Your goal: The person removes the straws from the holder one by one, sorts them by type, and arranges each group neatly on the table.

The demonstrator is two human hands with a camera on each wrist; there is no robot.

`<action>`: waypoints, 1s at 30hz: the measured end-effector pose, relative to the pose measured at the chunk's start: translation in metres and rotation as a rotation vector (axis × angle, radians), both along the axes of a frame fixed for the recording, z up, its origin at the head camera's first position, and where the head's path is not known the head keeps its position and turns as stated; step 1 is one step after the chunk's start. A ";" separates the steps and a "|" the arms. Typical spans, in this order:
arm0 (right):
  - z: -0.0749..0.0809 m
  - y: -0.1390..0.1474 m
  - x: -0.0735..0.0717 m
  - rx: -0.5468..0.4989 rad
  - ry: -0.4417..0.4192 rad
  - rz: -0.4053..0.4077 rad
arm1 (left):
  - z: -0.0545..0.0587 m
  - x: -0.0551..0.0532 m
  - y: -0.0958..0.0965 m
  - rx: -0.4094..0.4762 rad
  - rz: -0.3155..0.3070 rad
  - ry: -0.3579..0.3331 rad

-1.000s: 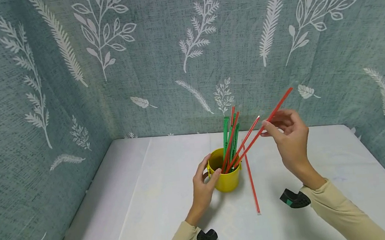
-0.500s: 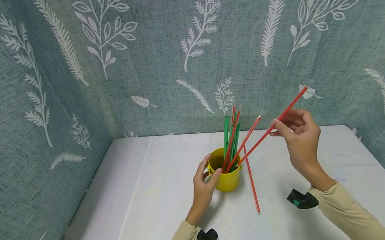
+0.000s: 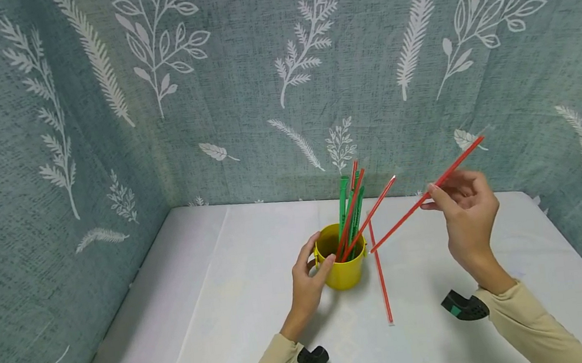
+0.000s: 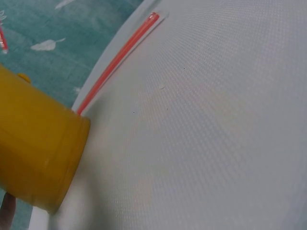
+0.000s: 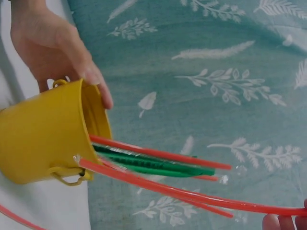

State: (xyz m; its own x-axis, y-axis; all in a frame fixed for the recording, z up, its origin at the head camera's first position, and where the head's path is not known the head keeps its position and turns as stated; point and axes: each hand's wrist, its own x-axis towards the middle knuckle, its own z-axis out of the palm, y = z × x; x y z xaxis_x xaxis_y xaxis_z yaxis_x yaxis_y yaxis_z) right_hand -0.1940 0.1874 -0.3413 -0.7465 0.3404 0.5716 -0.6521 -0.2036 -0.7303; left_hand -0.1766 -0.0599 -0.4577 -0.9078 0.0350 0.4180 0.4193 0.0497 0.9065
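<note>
A small yellow bucket stands upright on the white table, holding several red straws and green straws in clear wrappers. My left hand grips it at the left side, thumb and fingers about the rim. To the right, my right hand pinches one wrapped red straw near its upper part. That straw slants down leftward, its lower end just outside the bucket's right rim. In the right wrist view the held straw passes in front of the rim; only some right fingertips show there.
Another red straw lies on the table right of the bucket, also seen in the left wrist view as a red straw beside the bucket's base. Leaf-patterned green cloth hangs behind and along the left of the white table.
My right hand has moved to the right with the red straw, whose lower end has come out of the bucket. The left hand and bucket have stayed in place.
</note>
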 end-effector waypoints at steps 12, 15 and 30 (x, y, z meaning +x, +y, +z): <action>-0.032 0.006 -0.011 0.161 -0.232 -0.063 | 0.000 0.000 0.001 0.005 -0.003 0.000; -0.040 0.007 -0.013 0.188 -0.289 -0.072 | 0.001 0.001 0.000 0.002 -0.001 -0.001; -0.067 0.009 -0.027 0.351 -0.415 -0.084 | 0.000 0.000 -0.001 0.005 -0.010 0.004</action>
